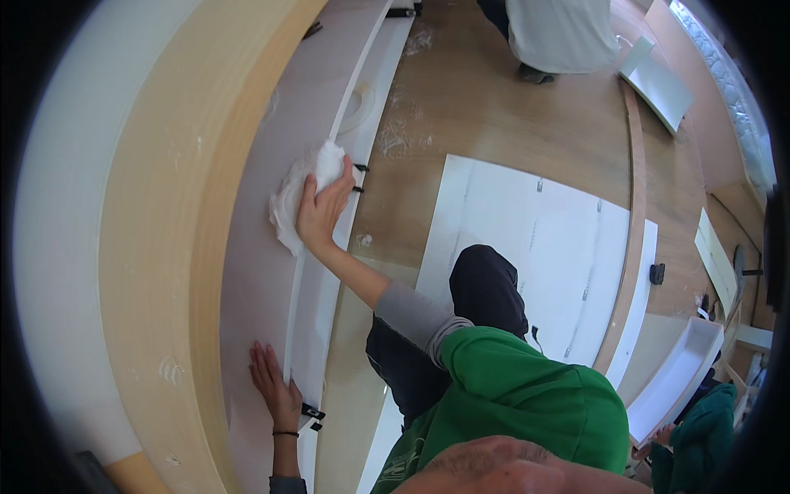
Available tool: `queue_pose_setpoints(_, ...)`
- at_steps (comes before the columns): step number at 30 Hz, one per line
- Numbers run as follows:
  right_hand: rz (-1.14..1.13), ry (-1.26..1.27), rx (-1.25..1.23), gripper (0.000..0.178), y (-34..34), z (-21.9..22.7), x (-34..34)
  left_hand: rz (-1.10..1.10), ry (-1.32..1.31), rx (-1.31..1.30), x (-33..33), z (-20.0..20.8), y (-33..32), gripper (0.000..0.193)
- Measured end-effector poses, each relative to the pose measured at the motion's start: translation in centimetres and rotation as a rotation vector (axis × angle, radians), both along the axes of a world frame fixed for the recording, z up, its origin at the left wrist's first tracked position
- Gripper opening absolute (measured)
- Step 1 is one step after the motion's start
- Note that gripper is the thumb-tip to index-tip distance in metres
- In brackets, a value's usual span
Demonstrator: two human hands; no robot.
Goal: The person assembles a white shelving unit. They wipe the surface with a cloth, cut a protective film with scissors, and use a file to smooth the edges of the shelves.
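Observation:
My right hand (324,210) is closed around a bunched white cloth (287,202), pressed over a thin raised white strip (294,317) on a long pale panel (251,284). The thumb lies on the near side of the cloth and the fingers are wrapped over its far side. Lower left, my left hand (276,393) rests on the panel beside the same strip, its fingers stretched out flat. It wears a dark wrist band. Close to its wrist is a black clip (311,411) on the panel's edge. Beyond my right hand lies a pale tape roll (357,109).
A wide wooden edge (177,247) curves along the left. Large white boards (527,239) lie on the brown floor, crossed by a wooden strip (632,247). A person in a white top (564,37) crouches at the far side; another in dark green (699,440) is lower right beside a white trough (671,379).

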State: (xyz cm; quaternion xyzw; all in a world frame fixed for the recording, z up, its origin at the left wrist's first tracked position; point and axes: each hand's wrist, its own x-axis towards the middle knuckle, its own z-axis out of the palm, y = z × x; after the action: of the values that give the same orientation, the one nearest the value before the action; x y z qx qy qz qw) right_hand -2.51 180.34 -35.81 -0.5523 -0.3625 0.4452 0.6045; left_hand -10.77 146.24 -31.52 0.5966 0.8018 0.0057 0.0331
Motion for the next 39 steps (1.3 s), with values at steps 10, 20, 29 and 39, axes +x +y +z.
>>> queue_pose_setpoints(10, 0.047, -0.063, 0.084, 0.074, 1.3, -0.6, -0.5, -0.17, 0.031, 0.09, 1.9, 1.7, 21.5, 0.104)
queue_pose_setpoints(20, 0.018, 0.023, 0.142, 0.071, 6.9, -2.1, 1.0, -0.131, -0.257, 0.063, 2.3, -0.9, 26.1, 0.11)
queue_pose_setpoints(29, -0.156, -0.027, 0.235, 0.072, 28.6, -1.9, 5.6, -0.045, -0.267, -0.014, 3.9, 1.3, 25.9, 0.114)
queue_pose_setpoints(39, 0.118, -0.125, 0.459, 0.064, 33.6, 7.5, 4.4, -0.026, -0.085, -0.034, 2.4, 0.2, 25.4, 0.117)
